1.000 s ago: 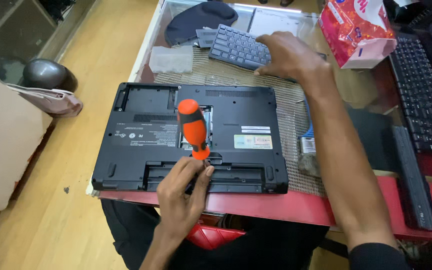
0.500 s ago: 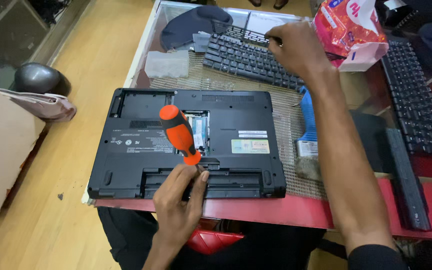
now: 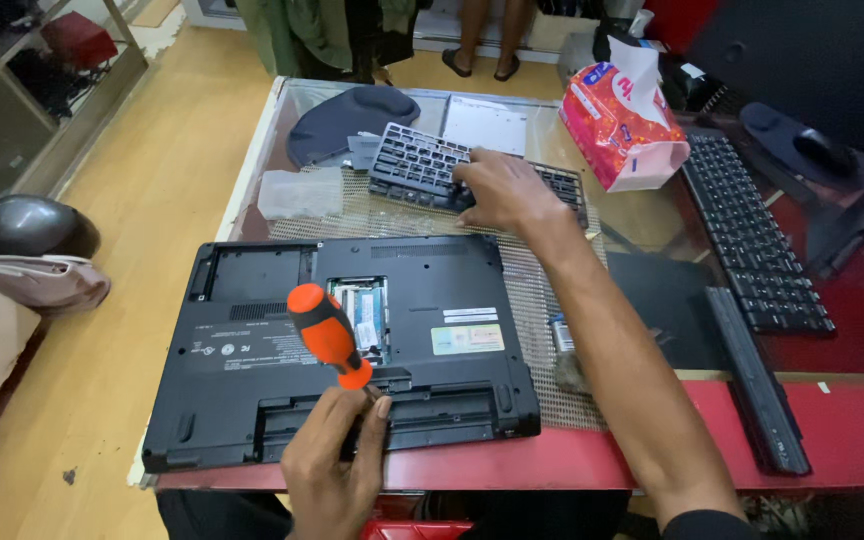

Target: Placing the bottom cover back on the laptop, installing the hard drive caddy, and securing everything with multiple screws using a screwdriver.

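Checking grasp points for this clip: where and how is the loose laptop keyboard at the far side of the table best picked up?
Probably by its long near edge, coming from the person's side. The loose keyboard is a thin flat panel lying on the mesh mat, so a thumb-under, fingers-on-top pinch suits it. The right hand already rests on that part; the left hand is occupied with the orange screwdriver.

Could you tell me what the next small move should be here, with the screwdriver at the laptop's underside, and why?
Probably bring the right hand back from the loose keyboard to steady the upturned laptop. The left hand holds the orange screwdriver tilted near the laptop's front edge, and nothing else braces the case. Whether the tip sits in a screw is hidden by the fingers.
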